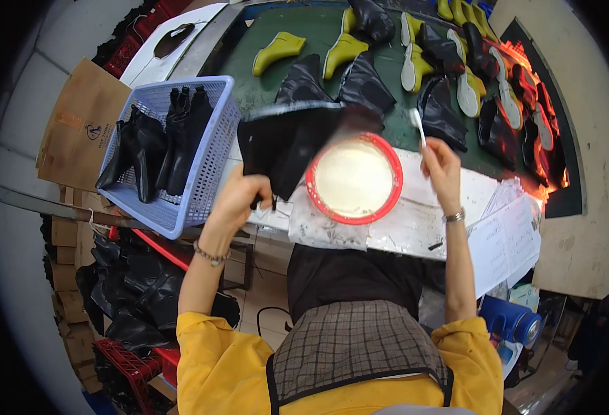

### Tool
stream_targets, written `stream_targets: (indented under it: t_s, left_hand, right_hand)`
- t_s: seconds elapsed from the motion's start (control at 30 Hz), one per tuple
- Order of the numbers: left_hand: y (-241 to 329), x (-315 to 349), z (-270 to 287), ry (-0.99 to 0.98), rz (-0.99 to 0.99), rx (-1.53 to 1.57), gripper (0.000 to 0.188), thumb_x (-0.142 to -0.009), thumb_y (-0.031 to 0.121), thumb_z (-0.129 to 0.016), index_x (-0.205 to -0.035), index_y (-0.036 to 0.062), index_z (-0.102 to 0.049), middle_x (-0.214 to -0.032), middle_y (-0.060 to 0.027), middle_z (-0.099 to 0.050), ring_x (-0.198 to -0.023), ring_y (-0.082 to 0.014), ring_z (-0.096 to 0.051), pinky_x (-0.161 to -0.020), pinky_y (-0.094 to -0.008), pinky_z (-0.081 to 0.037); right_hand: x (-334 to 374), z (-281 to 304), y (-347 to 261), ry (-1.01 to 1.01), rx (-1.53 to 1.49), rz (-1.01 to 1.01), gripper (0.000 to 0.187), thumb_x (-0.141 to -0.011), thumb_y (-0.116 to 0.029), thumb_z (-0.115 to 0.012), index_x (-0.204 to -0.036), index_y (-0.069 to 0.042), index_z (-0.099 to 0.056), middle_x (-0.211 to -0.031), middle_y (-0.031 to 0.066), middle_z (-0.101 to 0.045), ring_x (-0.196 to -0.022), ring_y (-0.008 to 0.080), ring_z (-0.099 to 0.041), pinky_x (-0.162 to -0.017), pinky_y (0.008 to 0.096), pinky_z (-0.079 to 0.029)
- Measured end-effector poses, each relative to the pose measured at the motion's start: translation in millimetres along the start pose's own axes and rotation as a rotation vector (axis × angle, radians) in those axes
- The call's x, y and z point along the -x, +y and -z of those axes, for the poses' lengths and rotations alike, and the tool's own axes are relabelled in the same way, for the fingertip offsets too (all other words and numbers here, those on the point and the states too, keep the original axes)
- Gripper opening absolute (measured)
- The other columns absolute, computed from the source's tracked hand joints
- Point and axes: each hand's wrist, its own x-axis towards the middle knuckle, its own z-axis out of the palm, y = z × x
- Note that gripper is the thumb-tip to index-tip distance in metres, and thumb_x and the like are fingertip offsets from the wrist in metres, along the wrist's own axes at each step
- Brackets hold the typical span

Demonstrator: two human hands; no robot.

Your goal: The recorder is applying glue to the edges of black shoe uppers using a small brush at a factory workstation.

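My left hand [237,200] grips the lower edge of a black boot upper [283,142], held over the near edge of the table and blurred at its right side. Just right of it stands a red bowl [396,178], filled with a cream-coloured liquid [354,178]. On the bowl's other side, my right hand [443,168] is closed round the handle of a small white brush [416,124], shaped like a toothbrush. Its bristle end points up and away from me, apart from both bowl and upper.
Yellow-green boot pieces [281,52] and black boot uppers [368,83] lie across a green belt [256,90], which leads right toward a glowing heater [560,181]. A blue basket [211,149] of black boots stands left. Papers [505,242] hang at the table's right edge.
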Motion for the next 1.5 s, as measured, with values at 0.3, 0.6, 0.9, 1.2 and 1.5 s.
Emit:
stream_targets:
  t_s: [0.3,0.6,0.9,1.2,1.5]
  left_hand:
    - [59,-237,-13,0.411,-0.578,-1.044,0.047,-0.084,0.005,-0.062,-0.131,-0.0001,-0.065,-0.133,-0.0269,-0.059,-0.124,-0.0407,-0.058,-0.108,-0.0507,-0.046]
    - [78,-423,3,0.472,-0.664,-1.353,0.080,-0.076,0.014,-0.083,-0.148,0.0090,-0.048,-0.149,-0.0272,-0.037,-0.132,-0.0524,-0.044,-0.110,-0.0551,-0.044]
    - [137,-337,6,0.253,-1.025,-1.475,0.028,-0.100,0.023,-0.054,-0.112,0.0024,-0.068,-0.102,-0.0176,-0.070,-0.100,-0.0399,-0.067,-0.092,-0.0463,-0.054]
    - [126,-105,145,0.785,-0.535,-1.067,0.027,-0.092,0.029,-0.075,-0.099,0.0039,-0.068,-0.088,-0.0164,-0.070,-0.082,-0.0255,-0.070,-0.075,-0.0376,-0.054]
    - [23,-74,158,0.973,-0.593,-1.371,0.118,-0.063,0.012,-0.095,-0.159,0.0163,-0.028,-0.153,-0.0275,-0.031,-0.142,-0.0492,-0.034,-0.110,-0.0585,-0.045]
  right_hand:
    - [13,-8,71,0.229,-0.032,-0.162,0.014,-0.095,-0.010,-0.074,-0.105,0.001,-0.071,-0.081,-0.0070,-0.065,-0.063,-0.0009,-0.049,-0.053,0.0180,-0.035]
    - [12,-19,58,0.232,0.038,-0.236,0.016,-0.098,-0.015,-0.072,-0.099,0.001,-0.073,-0.067,-0.0115,-0.051,-0.057,-0.0009,-0.037,-0.050,0.0214,-0.026]
    - [20,-9,69,0.189,0.018,-0.218,0.024,-0.105,-0.019,-0.065,-0.085,-0.006,-0.064,-0.061,-0.0084,-0.049,-0.049,0.0004,-0.039,-0.044,0.0210,-0.027]
    - [7,-9,70,0.124,0.084,-0.171,0.032,-0.105,-0.022,-0.062,-0.077,-0.006,-0.059,-0.058,-0.0063,-0.047,-0.048,0.0034,-0.040,-0.043,0.0248,-0.028]
    - [8,-6,73,0.193,-0.105,-0.194,0.035,-0.104,-0.028,-0.068,-0.076,-0.009,-0.058,-0.061,-0.0076,-0.047,-0.045,0.0012,-0.038,-0.040,0.0213,-0.029]
